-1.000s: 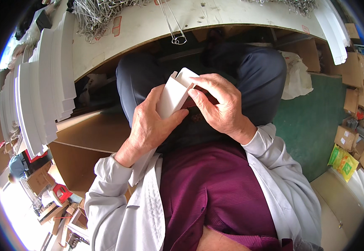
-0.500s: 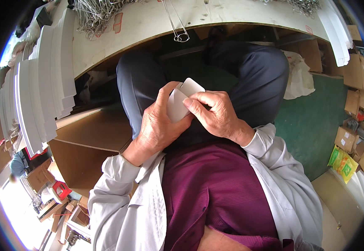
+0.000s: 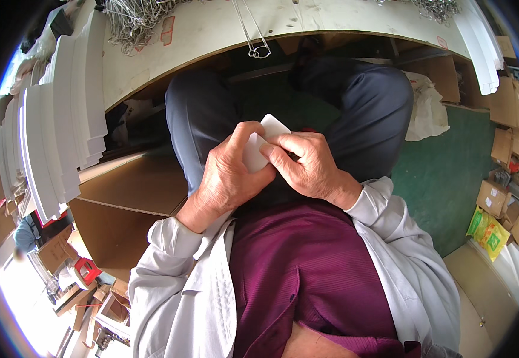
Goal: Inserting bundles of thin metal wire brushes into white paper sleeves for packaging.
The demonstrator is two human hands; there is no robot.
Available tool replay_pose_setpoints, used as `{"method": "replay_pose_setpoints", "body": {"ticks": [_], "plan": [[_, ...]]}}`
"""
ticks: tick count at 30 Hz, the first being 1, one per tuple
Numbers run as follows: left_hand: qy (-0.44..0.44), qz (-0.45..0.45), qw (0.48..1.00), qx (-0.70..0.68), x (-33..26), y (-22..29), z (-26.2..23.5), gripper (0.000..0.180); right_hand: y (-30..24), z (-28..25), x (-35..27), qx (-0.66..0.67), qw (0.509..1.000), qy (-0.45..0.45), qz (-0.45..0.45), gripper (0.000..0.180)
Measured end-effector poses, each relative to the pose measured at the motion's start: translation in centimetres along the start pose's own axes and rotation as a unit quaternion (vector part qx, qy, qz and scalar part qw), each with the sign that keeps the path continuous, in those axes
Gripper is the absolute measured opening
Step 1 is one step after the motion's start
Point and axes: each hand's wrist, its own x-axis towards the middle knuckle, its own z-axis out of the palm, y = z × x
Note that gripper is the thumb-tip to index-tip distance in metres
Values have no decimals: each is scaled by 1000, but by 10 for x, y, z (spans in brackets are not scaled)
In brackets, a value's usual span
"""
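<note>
White box (image 3: 255,155) held in both hands, approx. centre of view, above the lap, betw. the knees. L hand (image 3: 229,170) wrapped round it, thumb on near side, fingers on far L side. R hand (image 3: 308,164) narrow, thumb + index pinching box at upper R edge; its other fingers mostly hidden. Pale flap (image 3: 275,126) sticks up past the fingertips, tilted; box contents, if any, hidden by hands. Bench (image 3: 212,37) beyond knees: wire pile (image 3: 133,27) at L, wire loop (image 3: 259,52) overhanging front edge. White strips (image 3: 62,131) far L; open carton (image 3: 125,232) beside L forearm.
</note>
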Motion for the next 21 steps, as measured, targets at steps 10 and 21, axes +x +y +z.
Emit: {"method": "replay_pose_setpoints", "body": {"ticks": [10,21], "plan": [[39,-24,999,-17,2,2,2,49,-2,6,0,128,987,83,50,40],[72,-17,997,-24,-3,0,9,57,2,7,4,-70,987,87,-116,37]]}}
